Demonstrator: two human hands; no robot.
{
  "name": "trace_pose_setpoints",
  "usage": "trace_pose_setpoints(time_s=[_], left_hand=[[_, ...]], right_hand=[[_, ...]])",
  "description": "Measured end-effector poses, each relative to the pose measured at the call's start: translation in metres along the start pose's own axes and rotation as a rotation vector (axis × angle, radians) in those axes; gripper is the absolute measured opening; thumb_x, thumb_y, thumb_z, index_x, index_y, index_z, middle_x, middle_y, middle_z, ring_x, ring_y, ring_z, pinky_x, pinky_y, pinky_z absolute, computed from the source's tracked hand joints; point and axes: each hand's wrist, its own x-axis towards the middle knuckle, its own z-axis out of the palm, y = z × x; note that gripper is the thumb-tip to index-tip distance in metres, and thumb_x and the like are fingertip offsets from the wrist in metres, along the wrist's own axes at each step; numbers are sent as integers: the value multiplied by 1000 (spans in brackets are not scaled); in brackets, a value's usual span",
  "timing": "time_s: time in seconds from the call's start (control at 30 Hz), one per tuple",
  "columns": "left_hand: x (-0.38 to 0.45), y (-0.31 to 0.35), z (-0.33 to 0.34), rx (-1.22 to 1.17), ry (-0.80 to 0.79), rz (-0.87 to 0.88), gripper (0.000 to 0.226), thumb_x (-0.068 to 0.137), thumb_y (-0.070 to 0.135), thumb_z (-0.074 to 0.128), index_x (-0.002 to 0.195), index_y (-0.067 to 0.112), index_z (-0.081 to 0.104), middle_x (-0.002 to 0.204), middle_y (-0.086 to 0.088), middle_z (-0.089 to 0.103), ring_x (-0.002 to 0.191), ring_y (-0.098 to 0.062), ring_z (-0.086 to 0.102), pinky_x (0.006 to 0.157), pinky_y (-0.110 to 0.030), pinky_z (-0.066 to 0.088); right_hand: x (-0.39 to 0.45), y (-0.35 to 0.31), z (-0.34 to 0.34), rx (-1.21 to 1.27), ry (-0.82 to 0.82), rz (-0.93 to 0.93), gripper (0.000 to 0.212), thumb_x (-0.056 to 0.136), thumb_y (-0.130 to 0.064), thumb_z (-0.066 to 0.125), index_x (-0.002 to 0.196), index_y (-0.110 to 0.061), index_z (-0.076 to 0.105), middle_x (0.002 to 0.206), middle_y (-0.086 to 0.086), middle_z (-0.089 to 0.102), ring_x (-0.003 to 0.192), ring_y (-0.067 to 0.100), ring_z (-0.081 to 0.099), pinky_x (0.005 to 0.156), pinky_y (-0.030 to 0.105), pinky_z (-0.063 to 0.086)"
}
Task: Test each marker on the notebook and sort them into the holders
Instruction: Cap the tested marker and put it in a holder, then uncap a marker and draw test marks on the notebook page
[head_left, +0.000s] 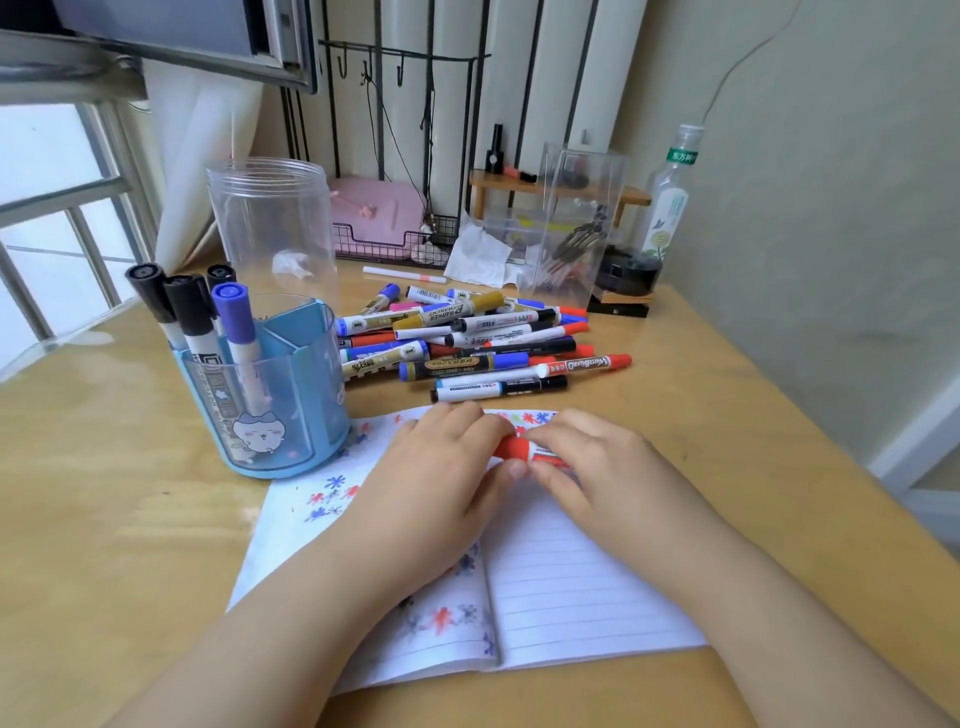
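Left hand (441, 470): my fingers curl round the red cap end of the red marker (522, 449).
Right hand (597, 467): fingertips pinch the marker's white barrel.
Marker: held level, just over the open notebook (571, 587).
Blue holder (270, 384): left of the notebook, four markers standing inside.
Marker pile (467, 338): beyond the notebook.
Clear jar (272, 228): behind the holder.

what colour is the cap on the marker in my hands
Red cap, white barrel; head view shows it between both hands.
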Motion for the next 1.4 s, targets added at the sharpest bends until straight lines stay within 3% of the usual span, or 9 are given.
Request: trace_pose_setpoints(time_s=[0.17, 0.3, 0.4, 0.6, 0.73, 0.9, 1.07, 1.27, 1.4], left_hand=[[1, -5, 4, -121, -85, 18, 45, 88, 46, 22, 81, 13, 51, 75, 1, 50, 70, -18, 47, 61, -23, 31], [0, -3, 1, -228, -85, 38, 33, 90, 49, 22, 75, 24, 38, 66, 13, 38, 62, -3, 40, 61, -13, 33], [-1, -3, 1, -245, -83, 69, 31, 92, 48, 25, 76, 26, 40, 66, 15, 39, 65, -3, 43, 60, -12, 33], [0, -4, 0, -238, -63, 119, 27, 94, 45, 27, 76, 27, 38, 64, 17, 37, 62, 3, 40, 59, -9, 31], [0, -3, -1, -248, -61, 120, 30, 94, 47, 27, 76, 26, 40, 63, 16, 37, 62, 2, 40, 58, -10, 32], [-1, -2, -2, -271, -70, 129, 32, 94, 48, 27, 75, 26, 40, 62, 17, 37, 61, 3, 40, 57, -10, 31], [-1, -2, -2, -294, -71, 140, 36, 94, 55, 23, 74, 29, 38, 61, 17, 38, 60, 4, 41, 56, -9, 31], [1, -1, -6, -275, -53, 115, 24, 93, 47, 28, 71, 39, 31, 63, 16, 36, 64, 1, 40, 58, -12, 30], [0, -4, -10, -245, -16, 14, 31, 91, 53, 28, 77, 31, 46, 65, 15, 44, 68, -1, 44, 62, -11, 34]], right_hand=[[-3, -7, 0, -57, -104, -37, 37, 89, -36, 34, 92, -13, 62, 83, 0, 64, 71, 25, 63, 52, 29, 48], [-3, -3, -9, 138, -197, 26, 36, 88, -48, 31, 97, -24, 56, 77, -13, 52, 75, 20, 51, 62, 35, 46], [-3, 0, -11, 234, -217, 43, 29, 89, -47, 36, 99, -29, 57, 71, -16, 50, 69, 10, 43, 65, 40, 47], [-2, 1, -13, 397, -270, 89, 33, 87, -50, 40, 104, -30, 60, 86, 0, 66, 83, 22, 60, 73, 44, 50], [-2, 0, -15, 459, -277, 127, 27, 87, -49, 44, 107, -40, 59, 91, -5, 68, 85, 22, 62, 75, 43, 50], [-4, 1, -19, 515, -303, 161, 23, 86, -42, 48, 101, -34, 65, 88, -7, 68, 84, 15, 60, 77, 40, 50], [-3, 1, -20, 511, -323, 160, 29, 86, -41, 48, 99, -24, 69, 85, -1, 67, 82, 14, 59, 76, 39, 49], [-2, 2, -22, 515, -282, 173, 29, 85, -54, 48, 108, -44, 62, 98, -9, 71, 95, 11, 64, 85, 40, 50], [-5, 8, -30, 397, -309, 199, 21, 93, -43, 52, 109, -40, 65, 95, -13, 69, 89, 3, 60, 81, 28, 49]])
